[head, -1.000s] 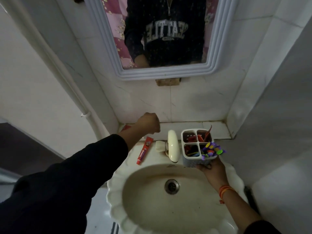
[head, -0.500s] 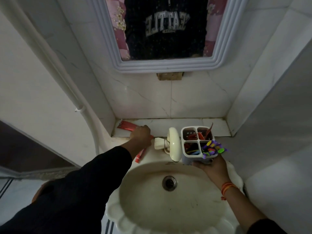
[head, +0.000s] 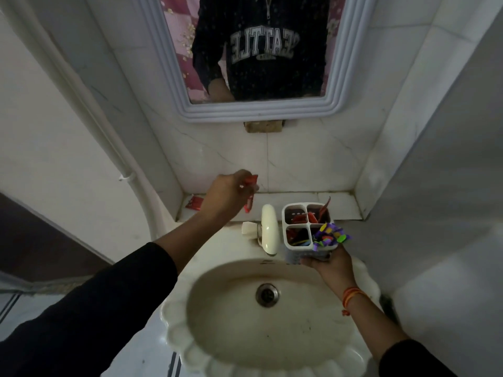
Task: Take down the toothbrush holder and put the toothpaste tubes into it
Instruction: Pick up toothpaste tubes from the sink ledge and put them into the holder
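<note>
My left hand [head: 228, 192] is shut on a red toothpaste tube [head: 251, 180], held upright above the sink's back rim, left of the tap. A second red toothpaste tube [head: 193, 204] lies on the tiled ledge at the far left, partly behind my wrist. My right hand [head: 330, 262] grips the base of the white four-compartment toothbrush holder [head: 292, 253], upright over the sink's right back rim. Red tubes, brushes and a colourful purple-green item stick out of the holder.
A cream tap [head: 269, 230] stands between my two hands. The scalloped cream sink [head: 272, 346] with its drain [head: 267, 294] lies below. The tiled ledge [head: 296, 198] runs along the back wall under a white-framed mirror [head: 261, 111]. A wall [head: 435, 186] closes in on the right.
My left hand dropped onto the red tube lying on the sink rim, closed on it and lifted it towards the ledge. The holder in my right hand stayed almost still.
</note>
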`<state>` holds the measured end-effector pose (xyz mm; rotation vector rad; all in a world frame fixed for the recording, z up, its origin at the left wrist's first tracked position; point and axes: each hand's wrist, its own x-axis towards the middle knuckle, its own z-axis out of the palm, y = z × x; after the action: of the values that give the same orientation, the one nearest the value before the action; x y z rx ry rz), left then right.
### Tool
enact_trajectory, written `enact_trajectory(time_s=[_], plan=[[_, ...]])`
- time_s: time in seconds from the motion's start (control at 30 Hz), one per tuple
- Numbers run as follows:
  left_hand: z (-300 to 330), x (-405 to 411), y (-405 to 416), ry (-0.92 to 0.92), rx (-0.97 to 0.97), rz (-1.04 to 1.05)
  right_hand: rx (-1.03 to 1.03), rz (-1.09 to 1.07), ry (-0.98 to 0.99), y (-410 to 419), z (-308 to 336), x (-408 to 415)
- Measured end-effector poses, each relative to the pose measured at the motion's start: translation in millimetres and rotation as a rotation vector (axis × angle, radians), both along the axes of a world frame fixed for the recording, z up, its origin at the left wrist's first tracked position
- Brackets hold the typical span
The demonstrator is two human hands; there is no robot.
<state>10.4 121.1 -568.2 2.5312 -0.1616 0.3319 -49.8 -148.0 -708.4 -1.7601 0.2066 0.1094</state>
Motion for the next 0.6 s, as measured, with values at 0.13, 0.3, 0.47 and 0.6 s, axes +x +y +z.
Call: enact_trajectory(time_s=[0.13,0.3,0.47,0.6], plan=[[52,-19,-20,-0.209,-0.079,-0.11,-0.056,0.013,-0.016,-3,3,-5],[70,-26,-51,0.027,0.039,-0.363,-0.037,0.028,-0.044,-4,1,-2],[67,-29,-88,0.156,0.17,-0.407,-0.039,0.041,-0.099,-4,4,-3],[75,-21,-108,0.182,0.314,-0.399,-0.085,0.053,-0.129,-4,4,-6]])
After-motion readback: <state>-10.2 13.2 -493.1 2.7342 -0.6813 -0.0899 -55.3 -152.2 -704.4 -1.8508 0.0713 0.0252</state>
